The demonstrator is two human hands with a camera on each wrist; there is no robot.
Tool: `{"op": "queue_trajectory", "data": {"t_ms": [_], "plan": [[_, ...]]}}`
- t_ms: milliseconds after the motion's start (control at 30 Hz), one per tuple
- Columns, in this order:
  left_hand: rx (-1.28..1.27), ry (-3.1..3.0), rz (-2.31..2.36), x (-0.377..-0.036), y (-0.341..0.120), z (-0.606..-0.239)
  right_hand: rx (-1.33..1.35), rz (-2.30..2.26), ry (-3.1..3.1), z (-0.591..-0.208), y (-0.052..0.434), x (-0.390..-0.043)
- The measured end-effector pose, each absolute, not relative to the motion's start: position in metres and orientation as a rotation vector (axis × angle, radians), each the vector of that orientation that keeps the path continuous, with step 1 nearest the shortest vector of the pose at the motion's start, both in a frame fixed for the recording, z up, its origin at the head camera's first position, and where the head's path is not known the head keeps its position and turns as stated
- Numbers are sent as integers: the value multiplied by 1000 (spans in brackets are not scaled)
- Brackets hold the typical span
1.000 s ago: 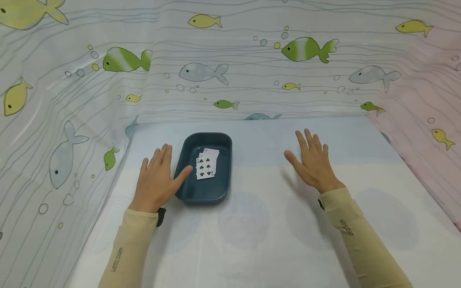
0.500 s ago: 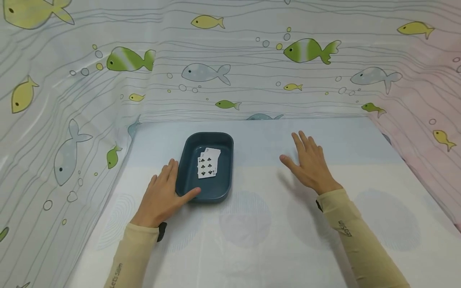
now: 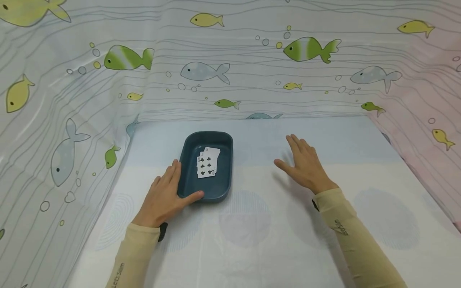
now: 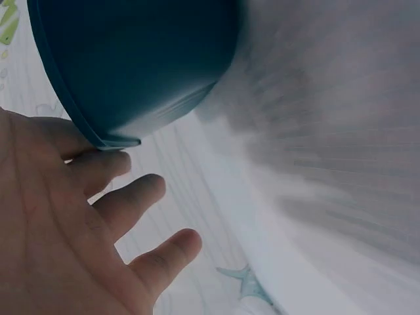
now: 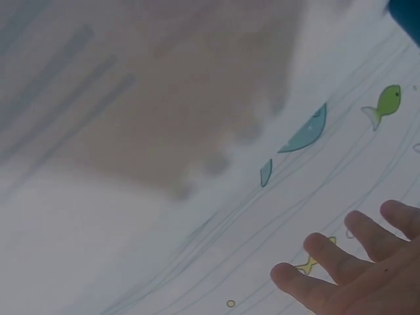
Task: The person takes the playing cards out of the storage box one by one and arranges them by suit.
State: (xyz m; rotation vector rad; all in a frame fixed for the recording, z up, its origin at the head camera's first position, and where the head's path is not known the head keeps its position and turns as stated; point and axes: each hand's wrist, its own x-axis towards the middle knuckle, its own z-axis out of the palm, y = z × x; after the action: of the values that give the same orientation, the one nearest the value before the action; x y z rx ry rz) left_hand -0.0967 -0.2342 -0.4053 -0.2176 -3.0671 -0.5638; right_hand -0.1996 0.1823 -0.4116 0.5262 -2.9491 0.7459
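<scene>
A dark blue tray (image 3: 226, 140) sits on the pale table, with a few playing cards (image 3: 207, 162), clubs face up, lying in it. My left hand (image 3: 166, 195) lies against the tray's near left corner; the straight fingers rest along its left wall and the thumb touches the near rim. In the left wrist view the fingers (image 4: 128, 200) are relaxed under the tray's (image 4: 131, 59) rim. My right hand (image 3: 304, 165) hovers palm down with spread fingers to the right of the tray, holding nothing. The right wrist view shows its fingertips (image 5: 328, 252) extended.
A fish-print curtain (image 3: 230, 60) walls the table at the back and left, and a pink one (image 3: 428, 120) hangs on the right. The white cloth (image 3: 259, 240) runs toward me between my beige sleeves.
My left hand slid back along the tray, its thumb moving from over the tray's inside to the near rim. My right hand drifted left and slightly nearer.
</scene>
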Motion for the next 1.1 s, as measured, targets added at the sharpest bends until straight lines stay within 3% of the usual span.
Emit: {"op": "queue_trajectory", "data": {"t_ms": [500,1100], "plan": [[-200,-3095,-616,-97,-233,-412,632,799,-2914,-401,145,-204],[-150,-3070,-756,-98,-234,-423,861,815,-2887,-386,66,-210]]}}
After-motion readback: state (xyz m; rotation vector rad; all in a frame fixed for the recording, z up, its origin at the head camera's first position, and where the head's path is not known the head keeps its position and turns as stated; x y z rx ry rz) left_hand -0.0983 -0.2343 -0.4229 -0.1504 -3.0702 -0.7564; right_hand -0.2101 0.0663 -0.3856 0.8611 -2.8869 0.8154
